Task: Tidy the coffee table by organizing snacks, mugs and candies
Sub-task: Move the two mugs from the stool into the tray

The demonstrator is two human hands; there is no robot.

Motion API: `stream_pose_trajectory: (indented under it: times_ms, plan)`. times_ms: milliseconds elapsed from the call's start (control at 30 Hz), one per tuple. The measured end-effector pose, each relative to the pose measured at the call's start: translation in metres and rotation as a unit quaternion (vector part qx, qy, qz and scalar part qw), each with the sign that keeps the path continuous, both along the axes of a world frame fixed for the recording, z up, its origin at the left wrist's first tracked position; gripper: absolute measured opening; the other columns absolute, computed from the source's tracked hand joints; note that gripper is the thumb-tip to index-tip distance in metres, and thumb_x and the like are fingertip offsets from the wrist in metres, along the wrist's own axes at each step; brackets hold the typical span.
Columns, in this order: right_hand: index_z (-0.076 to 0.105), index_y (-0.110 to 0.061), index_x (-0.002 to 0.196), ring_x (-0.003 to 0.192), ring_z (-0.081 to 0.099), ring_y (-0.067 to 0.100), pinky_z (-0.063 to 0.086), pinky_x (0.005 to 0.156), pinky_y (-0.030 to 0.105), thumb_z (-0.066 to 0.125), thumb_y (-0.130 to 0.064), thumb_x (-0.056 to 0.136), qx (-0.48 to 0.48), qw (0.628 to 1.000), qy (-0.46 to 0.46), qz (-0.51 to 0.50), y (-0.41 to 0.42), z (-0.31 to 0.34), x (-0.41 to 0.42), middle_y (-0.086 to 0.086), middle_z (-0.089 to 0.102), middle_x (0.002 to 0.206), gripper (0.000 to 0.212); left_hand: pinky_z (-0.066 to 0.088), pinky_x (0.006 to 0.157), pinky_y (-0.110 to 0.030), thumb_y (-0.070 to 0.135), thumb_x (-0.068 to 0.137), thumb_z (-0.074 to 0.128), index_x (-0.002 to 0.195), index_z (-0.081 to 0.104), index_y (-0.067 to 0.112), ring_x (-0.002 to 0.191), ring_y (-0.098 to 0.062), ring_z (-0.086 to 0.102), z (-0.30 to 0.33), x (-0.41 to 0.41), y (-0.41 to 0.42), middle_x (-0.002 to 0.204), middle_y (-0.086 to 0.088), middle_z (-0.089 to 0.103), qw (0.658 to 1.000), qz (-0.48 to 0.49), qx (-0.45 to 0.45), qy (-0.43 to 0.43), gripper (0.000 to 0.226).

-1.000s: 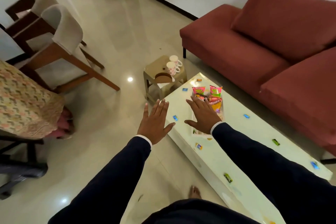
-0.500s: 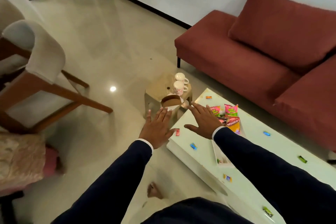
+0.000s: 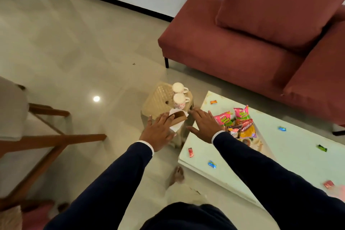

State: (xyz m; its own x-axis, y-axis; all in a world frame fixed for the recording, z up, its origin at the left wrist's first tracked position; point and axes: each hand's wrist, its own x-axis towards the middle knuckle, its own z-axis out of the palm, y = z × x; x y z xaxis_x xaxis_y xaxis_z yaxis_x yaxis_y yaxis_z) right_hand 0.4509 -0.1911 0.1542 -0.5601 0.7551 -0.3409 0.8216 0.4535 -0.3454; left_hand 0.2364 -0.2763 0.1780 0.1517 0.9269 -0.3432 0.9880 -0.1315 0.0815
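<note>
Seemingly mid-reach, both hands stretch forward with straight, spread fingers and grasp nothing. From the head camera, the left hand (image 3: 158,132) hovers over the near edge of the low beige plastic latticed stool (image 3: 158,99), its fingertips at a brown cardboard holder with white paper napkins (image 3: 177,120); whether they touch it cannot be told. The right hand (image 3: 203,126) lies flat above the corner of the white rectangular coffee table (image 3: 298,157), just beside the stool. Two white patterned mugs (image 3: 178,100) stand upright on the stool, one behind the other, handles to the right. On the table, a white tray (image 3: 261,145) carries a heap of bright pink, green, red and yellow snack packets (image 3: 237,121), close to the right wrist. Small wrapped candies lie scattered well apart on the tabletop: an orange one (image 3: 213,101) near the far corner, a red one (image 3: 190,152) and a blue one (image 3: 211,164) near the front edge, others farther right. A rust-red fabric sofa (image 3: 252,43) stands behind the table.
</note>
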Motion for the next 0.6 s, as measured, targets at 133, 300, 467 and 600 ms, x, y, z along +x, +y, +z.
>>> stream_pose_trajectory:
  times_ms: [133,300,467,600]
  plan:
    - [0.027,-0.019,0.155,0.151,0.027,0.030,0.016,0.124,0.051,0.047,-0.054,0.100,-0.025,1.000,-0.004,-0.018,0.038,-0.018,-0.022,0.008,0.028,0.164,0.068,0.025,0.121,-0.058,0.050,0.105,0.038,0.159,0.022,0.021,0.153,-0.028,0.027,-0.014,-0.023,0.041,0.168,-0.006,0.022,0.999,-0.029,-0.032,-0.004,0.064]
    - [0.028,-0.019,0.154,0.143,0.039,0.032,0.040,0.115,0.046,0.048,-0.049,0.101,-0.078,0.994,0.017,-0.080,0.089,-0.039,-0.040,0.007,0.029,0.162,0.064,0.036,0.114,-0.050,0.041,0.102,0.046,0.154,0.032,0.023,0.146,-0.027,0.037,-0.035,-0.046,0.103,0.164,-0.003,0.028,0.990,-0.011,-0.112,-0.088,0.057]
    - [0.031,-0.019,0.153,0.138,0.044,0.033,0.045,0.110,0.047,0.054,-0.045,0.100,-0.098,0.986,0.013,-0.132,0.151,-0.069,-0.059,0.007,0.031,0.159,0.064,0.043,0.106,-0.048,0.039,0.100,0.054,0.148,0.039,0.025,0.134,-0.029,0.048,-0.085,-0.062,0.177,0.156,-0.003,0.038,0.981,0.023,-0.135,-0.138,0.053]
    - [0.034,-0.017,0.151,0.139,0.043,0.031,0.044,0.110,0.046,0.053,-0.042,0.101,-0.091,0.980,0.016,-0.174,0.198,-0.111,-0.075,0.007,0.034,0.156,0.059,0.044,0.106,-0.049,0.043,0.093,0.064,0.148,0.042,0.023,0.132,-0.028,0.051,-0.143,-0.061,0.223,0.149,-0.004,0.046,0.957,0.118,-0.122,-0.236,0.062]
